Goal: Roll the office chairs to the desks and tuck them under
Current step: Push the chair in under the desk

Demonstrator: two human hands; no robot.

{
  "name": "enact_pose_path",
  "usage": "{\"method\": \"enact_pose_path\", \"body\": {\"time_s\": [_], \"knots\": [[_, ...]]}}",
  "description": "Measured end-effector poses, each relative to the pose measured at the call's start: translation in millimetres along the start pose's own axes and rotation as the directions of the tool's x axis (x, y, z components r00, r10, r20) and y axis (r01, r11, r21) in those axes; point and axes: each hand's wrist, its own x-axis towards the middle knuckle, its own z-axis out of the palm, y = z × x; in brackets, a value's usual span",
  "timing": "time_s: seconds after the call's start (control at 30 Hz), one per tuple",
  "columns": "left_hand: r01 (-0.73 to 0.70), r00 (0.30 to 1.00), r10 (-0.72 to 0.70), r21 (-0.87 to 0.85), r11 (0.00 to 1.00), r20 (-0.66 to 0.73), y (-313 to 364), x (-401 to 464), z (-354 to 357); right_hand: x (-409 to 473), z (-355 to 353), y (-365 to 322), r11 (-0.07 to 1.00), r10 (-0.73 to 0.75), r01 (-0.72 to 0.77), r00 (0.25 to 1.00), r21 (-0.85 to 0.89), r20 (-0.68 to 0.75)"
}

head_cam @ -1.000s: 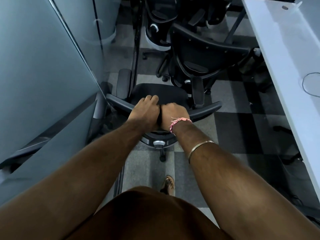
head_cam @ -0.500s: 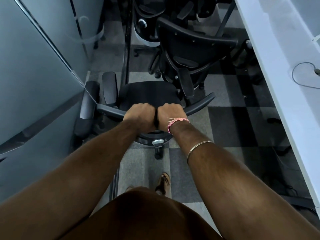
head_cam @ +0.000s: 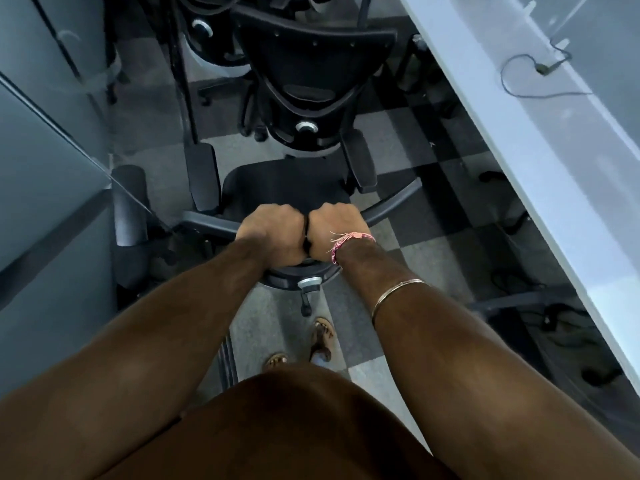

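A black office chair (head_cam: pixel 284 185) stands right in front of me, its seat facing away. My left hand (head_cam: pixel 272 233) and my right hand (head_cam: pixel 334 230) grip the top edge of its backrest side by side, knuckles touching. Another black office chair (head_cam: pixel 311 74) stands just beyond it, back toward me, its armrest close to the first chair's seat. A long white desk (head_cam: pixel 519 161) runs along the right side.
Grey frosted glass partitions (head_cam: pixel 52 188) close in on the left. More chairs crowd the far end of the aisle. A cable (head_cam: pixel 530 74) lies on the desk, and more cables sit on the checkered carpet under it. My sandalled feet (head_cam: pixel 311 341) are just behind the chair's base.
The chair I hold has rolled forward along the aisle, closing on the chair ahead. Both hands keep their grip on the backrest.
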Motion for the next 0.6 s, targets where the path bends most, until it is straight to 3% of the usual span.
{"method": "enact_pose_path", "body": {"time_s": [0.4,0.6], "knots": [[-0.393,0.919,0.394,0.146,0.908,0.017,69.6,-47.3,28.8,-129.6,41.5,-12.9,0.952,0.301,-0.299,0.953,0.069,-0.02],[-0.493,0.868,0.495,0.202,0.846,0.043,127.7,-56.3,29.7,-184.5,56.3,7.4,0.906,0.414,-0.412,0.91,0.098,-0.004]]}}
